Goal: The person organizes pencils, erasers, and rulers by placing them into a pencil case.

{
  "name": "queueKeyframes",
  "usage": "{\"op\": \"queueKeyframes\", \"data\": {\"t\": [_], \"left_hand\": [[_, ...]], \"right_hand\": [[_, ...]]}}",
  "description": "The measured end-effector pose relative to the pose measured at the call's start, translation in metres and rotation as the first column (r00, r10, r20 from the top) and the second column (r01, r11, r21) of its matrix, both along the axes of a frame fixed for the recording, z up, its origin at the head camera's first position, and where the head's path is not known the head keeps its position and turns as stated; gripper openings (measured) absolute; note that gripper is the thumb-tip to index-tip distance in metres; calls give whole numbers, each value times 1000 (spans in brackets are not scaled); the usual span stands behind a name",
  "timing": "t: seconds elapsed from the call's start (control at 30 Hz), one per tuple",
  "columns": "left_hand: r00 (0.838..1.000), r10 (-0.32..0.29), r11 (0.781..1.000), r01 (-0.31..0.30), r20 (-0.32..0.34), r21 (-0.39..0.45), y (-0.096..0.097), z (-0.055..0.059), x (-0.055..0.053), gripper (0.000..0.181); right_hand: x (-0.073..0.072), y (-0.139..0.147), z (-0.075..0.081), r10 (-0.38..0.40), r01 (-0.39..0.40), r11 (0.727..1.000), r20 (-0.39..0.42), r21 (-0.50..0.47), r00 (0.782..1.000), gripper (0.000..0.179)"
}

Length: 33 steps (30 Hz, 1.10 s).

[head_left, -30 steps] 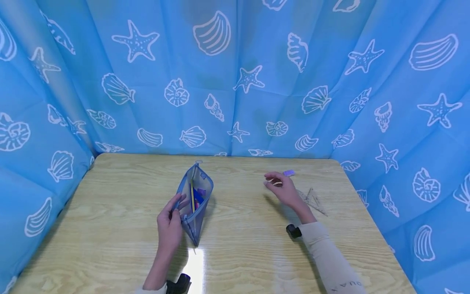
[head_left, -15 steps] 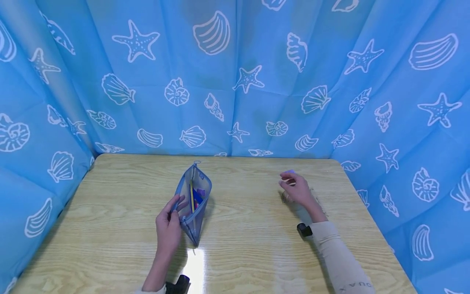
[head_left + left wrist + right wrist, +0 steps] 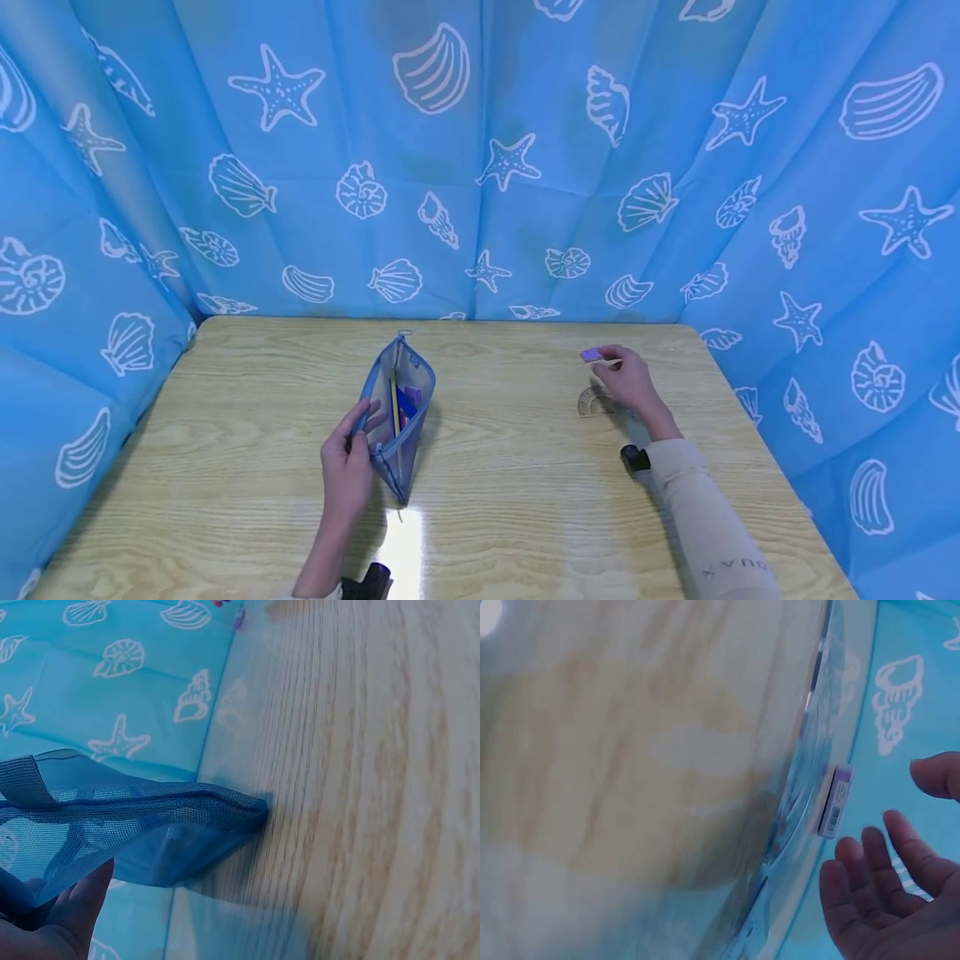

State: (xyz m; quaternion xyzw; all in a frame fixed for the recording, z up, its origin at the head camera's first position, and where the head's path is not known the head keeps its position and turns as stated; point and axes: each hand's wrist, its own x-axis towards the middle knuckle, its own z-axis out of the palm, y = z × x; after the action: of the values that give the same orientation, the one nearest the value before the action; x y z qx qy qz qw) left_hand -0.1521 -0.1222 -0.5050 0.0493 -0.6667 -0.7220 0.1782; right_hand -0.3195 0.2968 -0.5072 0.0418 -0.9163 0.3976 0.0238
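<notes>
My left hand [image 3: 347, 467] grips the near left rim of a blue mesh pencil case [image 3: 402, 462], whose zipped mouth gapes upward. Inside it lie a yellow pencil [image 3: 395, 407], a blue item and a small purple piece. In the left wrist view, fingers hold the mesh pencil case [image 3: 199, 832] by its side. My right hand [image 3: 632, 385] is at a small purple eraser [image 3: 591, 355] on the table, fingertips right beside it. The right wrist view shows thumb and fingers spread apart, with the barcoded eraser [image 3: 836, 802] just beyond the fingertips.
A clear protractor [image 3: 584, 404] lies on the wooden table [image 3: 495, 467] below my right hand, partly covered by it. Behind the table and along both sides hangs a blue curtain [image 3: 465, 208] with white shell and starfish prints.
My right hand has moved right and slightly away from me, over the protractor and up to the eraser. My left hand keeps holding the pencil case in the same place.
</notes>
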Motion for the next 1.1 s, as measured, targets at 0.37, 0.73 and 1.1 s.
{"op": "queueKeyframes", "data": {"t": [0.37, 0.73, 1.1], "left_hand": [[1000, 0, 1000, 0, 1, -14, 1, -1, -1, 50], [1000, -10, 1000, 10, -5, -4, 1, -1, -1, 51], [1000, -20, 999, 20, 12, -31, 1, 0, -1, 50]], "right_hand": [[-19, 9, -5, 2, -10, 996, 91, 91, 996, 57], [-23, -1, 9, -27, 9, 994, 167, 111, 986, 67], [-29, -6, 7, -15, -4, 992, 150, 126, 989, 52]]}}
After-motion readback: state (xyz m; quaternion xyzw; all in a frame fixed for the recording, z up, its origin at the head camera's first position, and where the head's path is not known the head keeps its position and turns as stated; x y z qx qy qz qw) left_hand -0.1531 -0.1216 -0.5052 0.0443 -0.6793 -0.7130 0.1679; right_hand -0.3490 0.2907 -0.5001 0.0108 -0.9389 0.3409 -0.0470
